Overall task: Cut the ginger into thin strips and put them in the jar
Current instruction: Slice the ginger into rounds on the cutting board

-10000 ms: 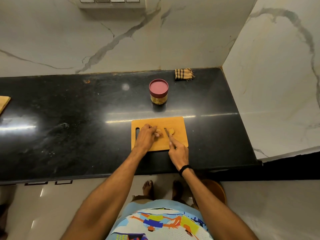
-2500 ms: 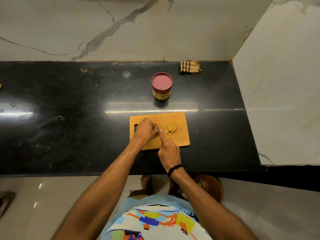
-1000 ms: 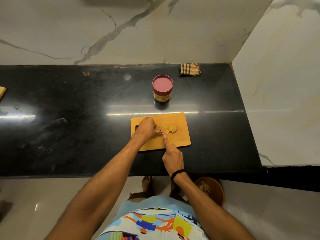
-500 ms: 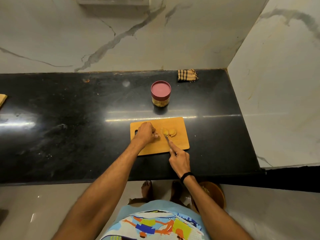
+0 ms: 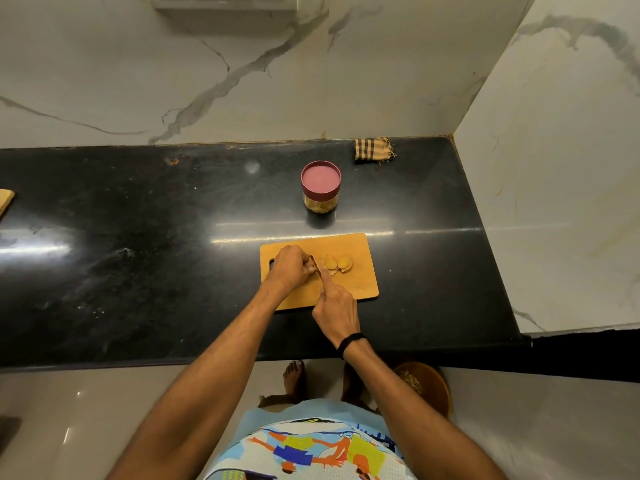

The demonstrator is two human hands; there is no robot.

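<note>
Left hand (image 5: 289,268), grip curled on ginger piece (image 5: 313,270), right hand (image 5: 334,311), grip holding knife (image 5: 314,263), ginger slices (image 5: 337,263) at 3 o'clock, lidded jar (image 5: 320,188) at 12 o'clock beyond board (image 5: 360,282)

No readable text; jar (image 5: 320,199) wall likely too blurred.

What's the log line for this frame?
step: slicing | ginger: slices on board, rest under left hand | right hand: grips knife, blade beside left hand | jar: lidded, behind board
</note>
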